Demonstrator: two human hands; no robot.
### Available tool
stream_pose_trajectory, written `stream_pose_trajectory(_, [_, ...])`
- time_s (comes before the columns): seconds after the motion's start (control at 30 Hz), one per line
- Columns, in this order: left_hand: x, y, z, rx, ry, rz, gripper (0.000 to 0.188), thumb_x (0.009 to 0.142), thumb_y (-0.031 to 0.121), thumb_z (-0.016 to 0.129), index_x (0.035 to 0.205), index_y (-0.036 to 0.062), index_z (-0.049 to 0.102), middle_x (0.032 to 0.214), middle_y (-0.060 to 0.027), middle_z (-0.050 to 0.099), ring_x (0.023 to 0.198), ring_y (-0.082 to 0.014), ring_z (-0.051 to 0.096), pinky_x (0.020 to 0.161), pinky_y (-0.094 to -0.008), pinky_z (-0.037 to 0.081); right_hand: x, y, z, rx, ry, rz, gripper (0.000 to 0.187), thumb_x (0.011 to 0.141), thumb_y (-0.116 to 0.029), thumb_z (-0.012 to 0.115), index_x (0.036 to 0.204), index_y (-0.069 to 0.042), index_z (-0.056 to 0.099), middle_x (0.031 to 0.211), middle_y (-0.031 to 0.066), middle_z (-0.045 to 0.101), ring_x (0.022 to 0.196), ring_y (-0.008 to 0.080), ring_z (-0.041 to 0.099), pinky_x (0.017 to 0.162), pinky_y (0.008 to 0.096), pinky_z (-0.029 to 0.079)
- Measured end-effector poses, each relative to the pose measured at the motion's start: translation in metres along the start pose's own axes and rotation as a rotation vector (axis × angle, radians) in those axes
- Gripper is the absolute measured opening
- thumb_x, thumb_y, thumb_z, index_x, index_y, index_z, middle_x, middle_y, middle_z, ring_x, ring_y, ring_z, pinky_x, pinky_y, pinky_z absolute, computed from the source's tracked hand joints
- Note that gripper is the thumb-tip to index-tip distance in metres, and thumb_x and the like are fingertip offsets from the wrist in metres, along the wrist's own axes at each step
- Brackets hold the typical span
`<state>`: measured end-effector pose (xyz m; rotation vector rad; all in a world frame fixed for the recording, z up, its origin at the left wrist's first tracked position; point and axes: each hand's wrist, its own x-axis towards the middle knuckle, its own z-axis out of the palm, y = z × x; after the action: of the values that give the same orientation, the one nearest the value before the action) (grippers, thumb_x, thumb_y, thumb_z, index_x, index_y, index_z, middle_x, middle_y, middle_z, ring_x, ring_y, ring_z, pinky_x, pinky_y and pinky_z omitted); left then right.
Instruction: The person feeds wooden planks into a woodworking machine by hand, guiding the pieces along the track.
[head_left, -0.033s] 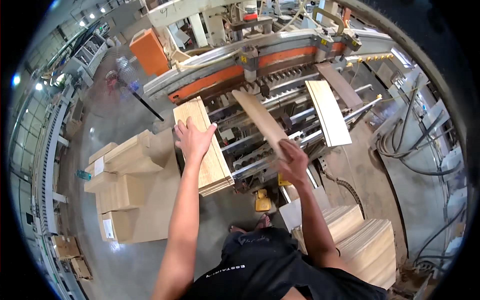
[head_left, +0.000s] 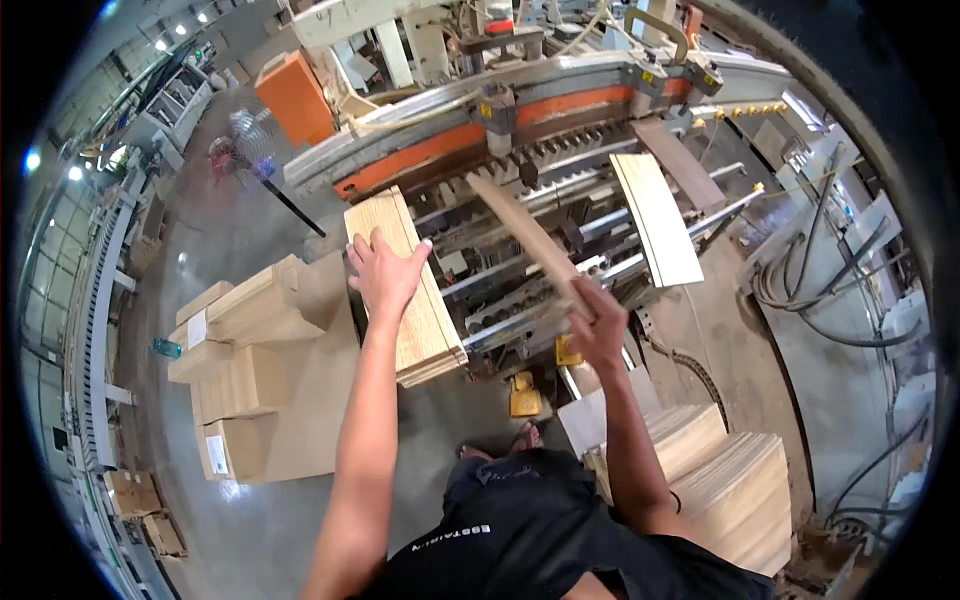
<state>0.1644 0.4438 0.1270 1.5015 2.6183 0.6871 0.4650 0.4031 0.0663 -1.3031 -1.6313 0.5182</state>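
My left hand (head_left: 385,275) lies with its fingers spread on a short stack of light wooden planks (head_left: 425,335), at the left end of the machine's rails. In my right hand (head_left: 598,322) is a thin brown plank (head_left: 525,228), gripped by its near end and tilted on edge. Its far end reaches toward the machine's toothed feed track (head_left: 560,155); whether it touches cannot be made out. To the right, a pale plank (head_left: 657,220) rests across the metal rails (head_left: 610,228). Behind that one lies a darker plank (head_left: 677,165).
Tall plank stacks (head_left: 735,490) stand by my right side. Stacked cartons (head_left: 245,385) sit at left on a brown sheet. A standing fan (head_left: 250,150) is beyond them. A yellow foot pedal (head_left: 524,396) is on the floor ahead of my feet. Cables (head_left: 800,290) hang at right.
The plank in my right hand has turned more onto its edge, and that hand has shifted slightly right. My left hand stays on the stack.
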Motion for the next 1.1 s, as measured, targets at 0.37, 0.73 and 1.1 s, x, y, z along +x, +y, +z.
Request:
stream_pose_trajectory(0.37, [0.001,0.007,-0.007,0.050,0.000,-0.003,0.083,0.076,0.055,0.064,0.137,0.0042,0.040,0.145,-0.0220,0.031,0.138,-0.0389,0.022,0.103,-0.0610,0.027,-0.034,0.059,-0.099,0.742,0.490,0.513,0.046,0.094,-0.031,0.052,0.122,0.004,0.051,0.113,0.0139,0.059,0.098,0.0249,0.061,0.082,0.0365,0.051])
stream_pose_trajectory(0.73, [0.013,-0.018,-0.008,-0.390,0.114,0.097,0.068,0.079,0.045,0.069,0.129,0.0031,0.050,0.136,-0.0196,0.044,0.133,-0.0312,0.035,0.106,-0.0486,0.030,0.046,0.105,-0.119,0.845,0.807,0.670,0.033,0.096,-0.027,0.052,0.115,0.000,0.054,0.104,0.0077,0.062,0.089,0.0203,0.062,0.071,0.0385,0.051])
stream_pose_trajectory(1.1, [-0.059,0.067,-0.263,-0.872,1.018,1.572,0.071,0.090,0.048,0.051,0.135,-0.0044,0.035,0.138,-0.0181,0.041,0.130,-0.0299,0.040,0.110,-0.0465,0.032,0.014,0.117,-0.124,0.697,0.479,0.914,0.026,0.093,-0.028,0.051,0.113,-0.011,0.051,0.103,0.0014,0.052,0.096,0.0200,0.051,0.086,0.0484,0.039])
